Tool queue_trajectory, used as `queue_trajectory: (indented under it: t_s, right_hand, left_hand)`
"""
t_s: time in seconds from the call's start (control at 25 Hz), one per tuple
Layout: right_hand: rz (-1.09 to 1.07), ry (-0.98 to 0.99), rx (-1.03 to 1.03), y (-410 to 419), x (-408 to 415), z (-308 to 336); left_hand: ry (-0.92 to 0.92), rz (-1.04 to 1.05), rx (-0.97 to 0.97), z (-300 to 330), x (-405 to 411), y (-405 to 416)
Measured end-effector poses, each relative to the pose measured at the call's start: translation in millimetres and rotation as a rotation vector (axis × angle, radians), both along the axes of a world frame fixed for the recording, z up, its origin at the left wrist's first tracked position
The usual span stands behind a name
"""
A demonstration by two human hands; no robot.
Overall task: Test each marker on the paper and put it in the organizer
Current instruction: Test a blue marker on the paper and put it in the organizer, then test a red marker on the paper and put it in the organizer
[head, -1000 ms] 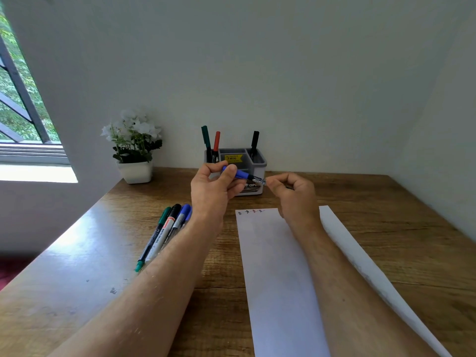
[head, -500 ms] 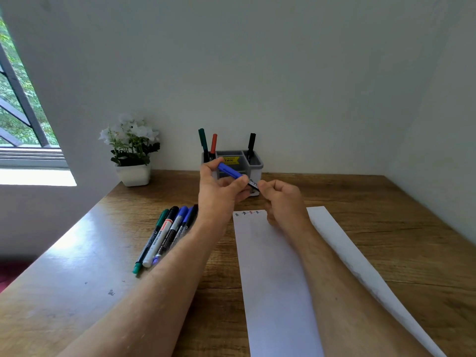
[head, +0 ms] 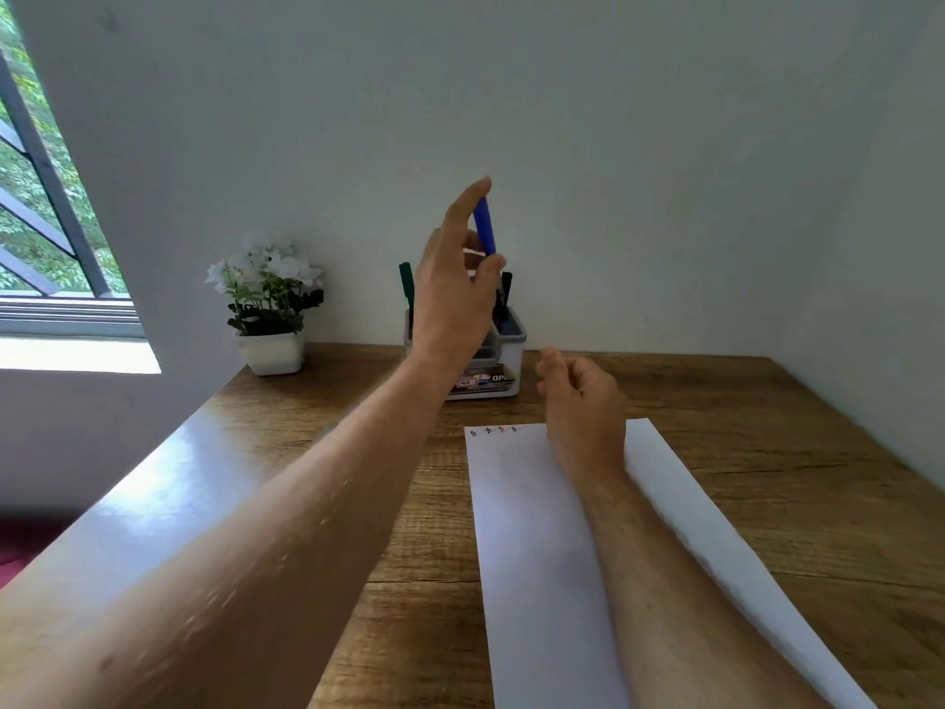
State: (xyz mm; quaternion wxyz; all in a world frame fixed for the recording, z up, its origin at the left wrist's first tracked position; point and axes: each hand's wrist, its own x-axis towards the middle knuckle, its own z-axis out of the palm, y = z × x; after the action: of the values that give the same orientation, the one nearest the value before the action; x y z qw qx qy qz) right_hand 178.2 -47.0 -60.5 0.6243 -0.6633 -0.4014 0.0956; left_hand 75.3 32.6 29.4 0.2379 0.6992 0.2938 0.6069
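My left hand point(head: 452, 294) is raised above the grey-and-white organizer point(head: 511, 350) and pinches a blue marker point(head: 485, 228) upright between thumb and fingers, its lower end toward the organizer's right compartment. A green marker point(head: 405, 284) and a black marker point(head: 505, 291) stand in the organizer; my hand hides most of it. My right hand point(head: 583, 401) rests loosely curled and empty at the top of the white paper point(head: 537, 555), which carries several small test marks point(head: 493, 430) along its top edge.
A white pot of white flowers point(head: 268, 304) stands at the back left of the wooden desk point(head: 767, 452). A window point(head: 46, 222) is at far left. The wall runs close behind the organizer. My left forearm hides the desk's left side where loose markers lay.
My left hand has lifted the blue marker up and turned it upright over the organizer. My right hand let go of the marker and dropped onto the paper.
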Motion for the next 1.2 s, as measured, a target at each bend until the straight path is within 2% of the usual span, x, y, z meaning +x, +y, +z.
queue_trajectory:
  t_s: [0.08, 0.32, 0.48, 0.76, 0.88, 1.08, 1.2]
  right_hand:
    - [0.004, -0.036, 0.002, 0, -2, 0]
    - [0.007, -0.086, 0.018, 2, -1, 0]
    - [0.0, -0.103, -0.001, 4, 0, -1]
    - [0.007, -0.087, -0.001, 7, 4, -2]
    - [-0.001, -0.08, -0.01, 8, 4, -2]
    - [0.005, -0.099, -0.023, 6, 3, 3]
    - [0.022, -0.136, -0.031, 2, -2, 7]
  left_hand:
    - [0.04, 0.024, 0.02, 4, 9, 18]
    - [0.344, 0.095, -0.051, -6, 28, 56]
    - [0.482, 0.115, -0.091, -8, 34, 65]
    - [0.717, 0.28, -0.116, -5, 42, 72]
    - [0.716, 0.298, -0.112, -3, 43, 67]
    - [0.527, 0.29, -0.197, 11, 20, 40]
    - [0.604, 0.304, -0.336, 18, -1, 18]
